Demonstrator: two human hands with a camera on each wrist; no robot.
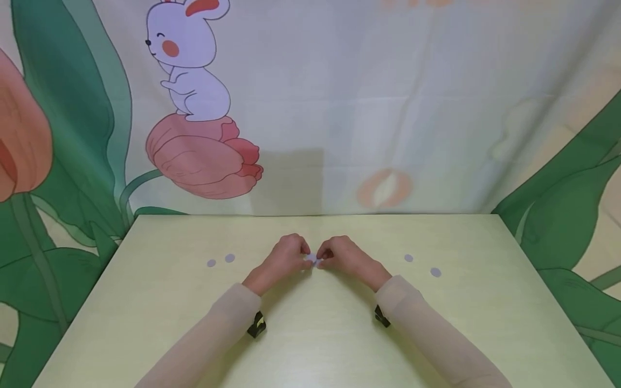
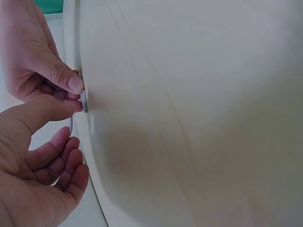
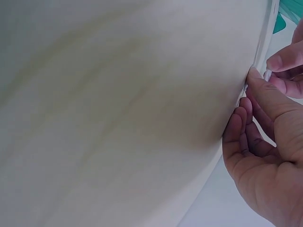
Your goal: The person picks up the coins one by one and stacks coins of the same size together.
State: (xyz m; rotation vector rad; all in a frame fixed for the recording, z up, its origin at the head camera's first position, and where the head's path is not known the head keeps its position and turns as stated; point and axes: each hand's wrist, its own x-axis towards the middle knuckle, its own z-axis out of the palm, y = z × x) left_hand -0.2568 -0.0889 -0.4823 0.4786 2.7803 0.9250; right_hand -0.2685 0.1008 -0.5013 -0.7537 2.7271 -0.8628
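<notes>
This looks like a simple indoor work spot set up before a decorated cloth (image 1: 301, 70), though whether it belongs to a home, a classroom or a studio cannot be told. A pale yellow-green table (image 1: 310, 345) with a smooth top fills the near part of the scene. Beyond its far edge the cloth hangs in soft creases, printed with a cartoon white rabbit (image 1: 201, 94) seated on a pink flower (image 1: 199, 161) towards the left. A large orange tulip (image 1: 26, 134) is printed farther left, and big green leaves (image 1: 565, 231) frame the right side, artwork of a nursery-like kind
</notes>
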